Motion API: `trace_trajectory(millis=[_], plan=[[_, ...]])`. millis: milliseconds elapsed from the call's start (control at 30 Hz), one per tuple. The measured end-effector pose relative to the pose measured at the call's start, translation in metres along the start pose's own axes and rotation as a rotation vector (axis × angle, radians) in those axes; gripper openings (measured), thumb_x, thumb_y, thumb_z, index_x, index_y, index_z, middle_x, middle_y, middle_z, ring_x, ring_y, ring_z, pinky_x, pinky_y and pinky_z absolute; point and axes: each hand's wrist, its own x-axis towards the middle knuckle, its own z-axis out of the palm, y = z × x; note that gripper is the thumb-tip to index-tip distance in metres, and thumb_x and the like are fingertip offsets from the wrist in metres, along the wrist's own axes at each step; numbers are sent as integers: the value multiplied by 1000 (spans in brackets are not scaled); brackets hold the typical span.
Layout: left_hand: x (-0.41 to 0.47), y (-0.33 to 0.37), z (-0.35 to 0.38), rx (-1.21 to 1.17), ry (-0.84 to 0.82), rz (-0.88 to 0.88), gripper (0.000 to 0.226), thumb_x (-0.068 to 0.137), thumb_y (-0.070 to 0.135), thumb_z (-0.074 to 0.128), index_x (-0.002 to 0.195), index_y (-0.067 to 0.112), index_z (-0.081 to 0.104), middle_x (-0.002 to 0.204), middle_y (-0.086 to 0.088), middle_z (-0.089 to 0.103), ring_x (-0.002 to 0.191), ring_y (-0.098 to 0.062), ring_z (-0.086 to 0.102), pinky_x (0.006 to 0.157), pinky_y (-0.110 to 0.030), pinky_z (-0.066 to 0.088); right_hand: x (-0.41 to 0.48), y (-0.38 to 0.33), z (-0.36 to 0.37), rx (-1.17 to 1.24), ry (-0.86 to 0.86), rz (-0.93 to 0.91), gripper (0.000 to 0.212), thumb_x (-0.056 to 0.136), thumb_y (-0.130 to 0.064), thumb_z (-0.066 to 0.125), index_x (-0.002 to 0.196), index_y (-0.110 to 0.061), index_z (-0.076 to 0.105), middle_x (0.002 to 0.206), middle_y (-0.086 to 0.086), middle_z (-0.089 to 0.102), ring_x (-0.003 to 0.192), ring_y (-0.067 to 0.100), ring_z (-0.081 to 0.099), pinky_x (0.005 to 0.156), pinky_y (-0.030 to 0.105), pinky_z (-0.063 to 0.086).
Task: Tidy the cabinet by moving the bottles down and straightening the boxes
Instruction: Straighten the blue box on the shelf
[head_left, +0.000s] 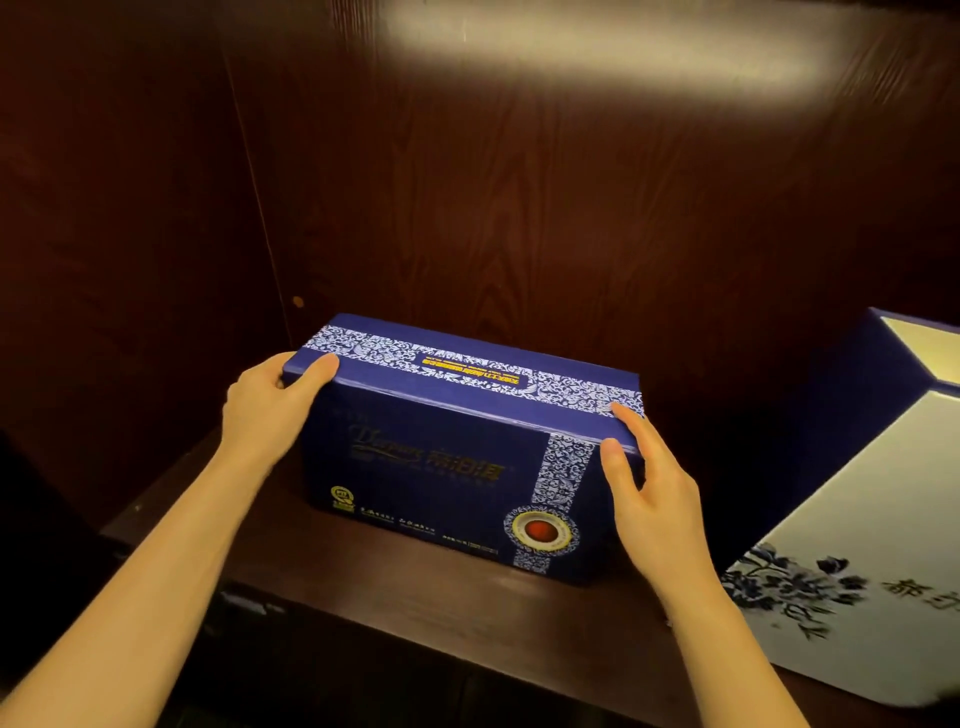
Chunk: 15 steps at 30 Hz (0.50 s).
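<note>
A dark blue box (441, 457) with white floral bands and a red round seal stands on the dark wooden cabinet shelf (395, 613), turned slightly askew to the shelf's front edge. My left hand (270, 400) grips its upper left end, thumb on the top. On the box's upper right end my right hand (644, 478) presses, its fingers against the side and thumb at the front corner. No bottles are in view.
A larger white box (852, 545) with blue flower print and blue edges stands tilted at the right of the shelf, close to my right hand. The cabinet's dark back wall (571, 208) and left side wall (130, 234) enclose the space.
</note>
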Motion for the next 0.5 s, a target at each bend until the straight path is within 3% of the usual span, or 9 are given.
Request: trace_trajectory(millis=[67,167,233,367,500], plan=[[-9,7,7,11,-12,12,49,73,76,54,104,39,65,99,7,68,96,-23,65,84,-51,54,-4,4,-8,-38,25,2,52,95,-58,41,145,-43,42,142,-11,50,117,8,57,77,16,53],[-18,15,14,23,-23,30,47,73,76,52,101,40,63,96,7,67,94,-22,65,81,-49,54,-8,6,-16,-61,50,9,54,97,-54,40,148,-38,40,150,-7,46,126,13,52,95,39,54],[-22,19,18,27,-27,36,50,73,75,52,103,38,64,98,4,69,94,-23,65,80,-48,54,-11,6,-21,-71,60,15,52,100,-49,40,150,-36,40,152,-5,45,131,15,49,101,46,50],[-28,26,22,35,-34,35,53,74,75,51,107,35,65,102,2,69,95,-24,65,81,-49,54,-22,2,-31,-96,74,1,56,98,-49,41,151,-33,39,157,-7,39,138,12,42,108,36,44],[-31,29,25,22,-38,30,54,75,72,53,108,32,66,105,0,70,97,-25,65,82,-52,54,-43,2,-45,-156,186,-55,53,97,-44,49,147,-30,44,157,-12,37,140,10,39,108,37,43]])
